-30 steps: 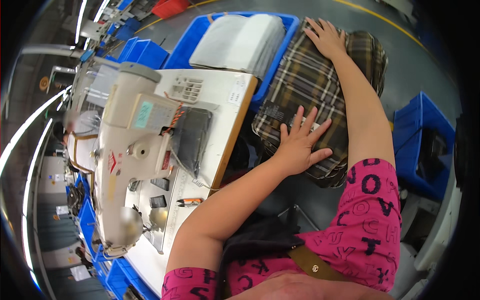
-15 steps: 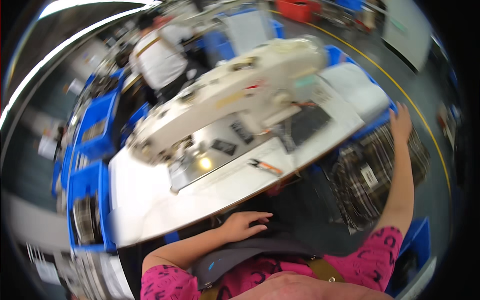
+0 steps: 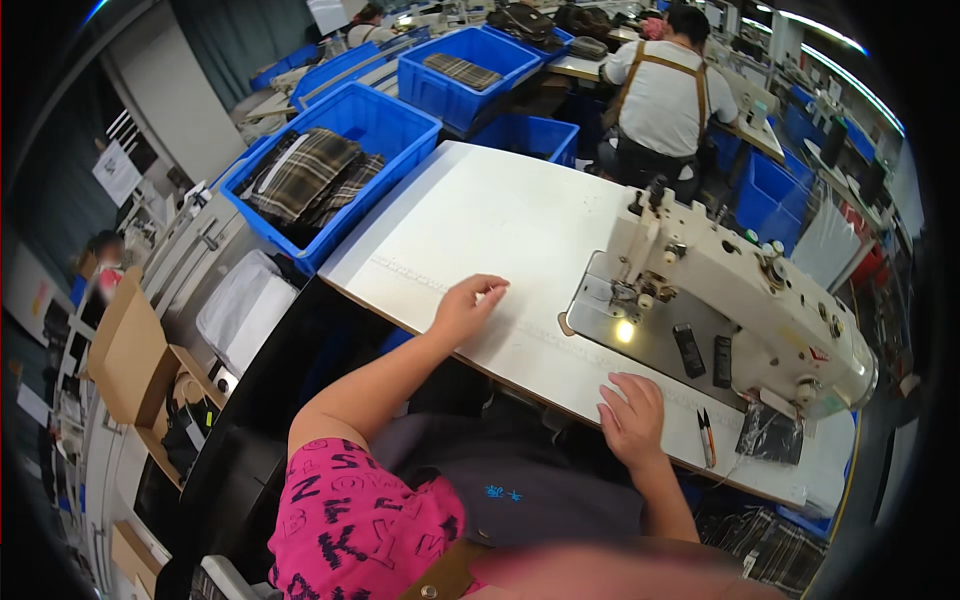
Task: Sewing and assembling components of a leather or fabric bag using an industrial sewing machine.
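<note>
"One question first: does the left hand hold anything?"

"Nothing that I can see. Its fingers are bent and lie close together above the tabletop; whether the thumb touches them, I cannot tell. At the right hand the fingers are a little apart, with nothing between them."

"And where is the plaid fabric?"

"It lies folded in the blue bin, to the left of the left fingers and farther out."

"Which step is it, in your opinion?"

"I judge it a moment between two handlings, because no cloth shows under the sewing machine. To lift fabric from the bin would call for the left fingers to spread and pass over its rim."

"Is there room for this?"

"Yes, a broad white surface stretches beyond the left fingers, up to the left edge, just beside the bin. The near edge runs below both hands. On the right I would be careful: the machine stands beyond the right fingers, and slim pen-like tools lie near."
</note>
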`<state>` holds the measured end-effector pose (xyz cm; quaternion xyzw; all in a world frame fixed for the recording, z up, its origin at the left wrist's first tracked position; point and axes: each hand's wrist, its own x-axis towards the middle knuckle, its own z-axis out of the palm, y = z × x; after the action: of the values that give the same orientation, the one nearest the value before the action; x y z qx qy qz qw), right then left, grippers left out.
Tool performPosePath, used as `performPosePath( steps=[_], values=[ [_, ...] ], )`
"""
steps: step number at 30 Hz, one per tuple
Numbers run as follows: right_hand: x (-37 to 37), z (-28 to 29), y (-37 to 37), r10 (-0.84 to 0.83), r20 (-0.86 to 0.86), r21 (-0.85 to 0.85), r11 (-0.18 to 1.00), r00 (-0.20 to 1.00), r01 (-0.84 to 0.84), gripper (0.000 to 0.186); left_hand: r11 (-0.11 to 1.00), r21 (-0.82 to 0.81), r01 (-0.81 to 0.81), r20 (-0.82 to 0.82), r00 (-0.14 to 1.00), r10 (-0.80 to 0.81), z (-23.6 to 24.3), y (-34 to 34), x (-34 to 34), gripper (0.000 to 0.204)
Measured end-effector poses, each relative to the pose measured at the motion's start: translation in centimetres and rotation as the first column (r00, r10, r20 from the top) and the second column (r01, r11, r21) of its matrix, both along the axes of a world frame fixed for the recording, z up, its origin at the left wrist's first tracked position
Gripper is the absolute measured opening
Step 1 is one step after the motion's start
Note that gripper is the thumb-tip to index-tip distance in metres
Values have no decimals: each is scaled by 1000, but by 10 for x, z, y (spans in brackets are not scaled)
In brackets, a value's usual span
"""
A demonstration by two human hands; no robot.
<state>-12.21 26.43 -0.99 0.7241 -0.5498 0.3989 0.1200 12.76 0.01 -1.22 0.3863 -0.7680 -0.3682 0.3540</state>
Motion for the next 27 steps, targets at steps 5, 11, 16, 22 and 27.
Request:
performPosePath(
  steps=[5,11,16,22,27],
  values=[
    [57,-12,-65,-29,426,176,983,904,-51,22,828,-378,-414,8,893,450,16,-146,122,25],
    [54,-18,-65,-126,345,318,948,930,11,18,499,-652,-571,4,655,755,64,-275,223,28],
    [63,-18,-67,-212,240,365,924,947,115,16,304,-633,-712,16,380,925,101,-357,298,48],
    [69,-11,-73,-304,104,400,885,947,240,17,375,-347,-859,310,273,911,129,-370,305,41],
    [77,-9,-79,-305,14,357,891,952,281,19,336,-490,-804,249,240,938,126,-382,326,23]
  ],
)
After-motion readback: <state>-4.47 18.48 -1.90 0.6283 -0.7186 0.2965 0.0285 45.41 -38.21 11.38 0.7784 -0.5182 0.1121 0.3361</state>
